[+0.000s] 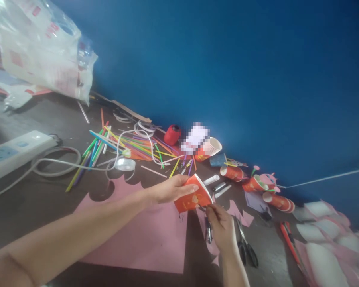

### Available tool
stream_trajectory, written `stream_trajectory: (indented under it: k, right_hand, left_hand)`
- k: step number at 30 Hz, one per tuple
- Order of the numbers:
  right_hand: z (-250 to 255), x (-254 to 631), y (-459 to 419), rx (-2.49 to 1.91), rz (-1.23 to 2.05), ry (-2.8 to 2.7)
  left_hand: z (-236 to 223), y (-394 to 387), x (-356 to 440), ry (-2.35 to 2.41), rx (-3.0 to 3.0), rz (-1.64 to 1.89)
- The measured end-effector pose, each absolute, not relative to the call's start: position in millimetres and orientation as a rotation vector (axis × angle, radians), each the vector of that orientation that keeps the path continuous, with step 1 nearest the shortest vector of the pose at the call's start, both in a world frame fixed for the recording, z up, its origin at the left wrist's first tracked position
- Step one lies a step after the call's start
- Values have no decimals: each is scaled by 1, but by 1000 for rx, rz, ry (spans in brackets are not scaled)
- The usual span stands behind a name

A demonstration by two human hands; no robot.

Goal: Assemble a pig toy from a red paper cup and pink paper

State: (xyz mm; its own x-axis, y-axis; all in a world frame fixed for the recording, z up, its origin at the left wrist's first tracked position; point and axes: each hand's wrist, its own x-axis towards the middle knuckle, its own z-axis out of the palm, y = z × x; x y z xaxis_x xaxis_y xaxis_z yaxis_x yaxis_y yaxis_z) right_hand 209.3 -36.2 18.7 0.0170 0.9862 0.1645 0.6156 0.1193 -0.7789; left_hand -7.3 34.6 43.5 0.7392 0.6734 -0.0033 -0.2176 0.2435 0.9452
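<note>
A red-orange paper cup with a printed figure is tilted on its side in my left hand. My left thumb lies over its wall, and the white rim points up and right. My right hand is closed in a pinch at the lower end of the rim. A small dark tip shows beside its fingers; what they hold is hidden. Underneath lies a large pink sheet with curved cut-outs along its far edge. Scissors rest just right of my right hand, and a dark, shiny pen-like object is below it.
Coloured sticks, a tape roll and a white cable spread across the left and middle. Further paper cups line the blue wall. A red utility knife lies right; a power strip sits left.
</note>
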Motion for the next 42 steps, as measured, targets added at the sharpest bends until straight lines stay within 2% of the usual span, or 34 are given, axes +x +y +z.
stream_trajectory:
  k: [4,10,16,18,24,28,31,35,37,39,42]
  right_hand:
    - [17,203,-39,-1601,836,-1594]
    - [9,195,-45,-1588,824,-1450]
    - [2,195,-40,-1507,1349,-1192]
    - [1,194,-40,-1531,1253,-1222]
    - [2,187,-48,-1655,545,-1554]
    - [2,186,-49,-1649,334,-1604]
    - [2,188,-47,-1656,446,-1591]
    - [3,194,-41,-1614,939,-1483]
    - [6,197,-39,-1601,1065,-1455]
    - [9,197,-40,-1638,1000,-1498]
    - [11,195,-43,-1665,697,-1588]
  left_hand:
    - [45,35,-10,458,1224,620]
    - [40,35,-10,492,1164,647]
    - [30,37,-7,462,1060,689]
    - [25,39,-6,456,1014,697]
    - [24,40,-4,482,984,712]
    - [27,40,-6,501,1020,727]
    - [24,41,-6,490,997,711]
    - [18,41,-6,448,970,666]
    - [16,41,-6,437,993,651]
    - [16,41,-6,454,1024,645]
    - [16,40,-6,485,1048,650]
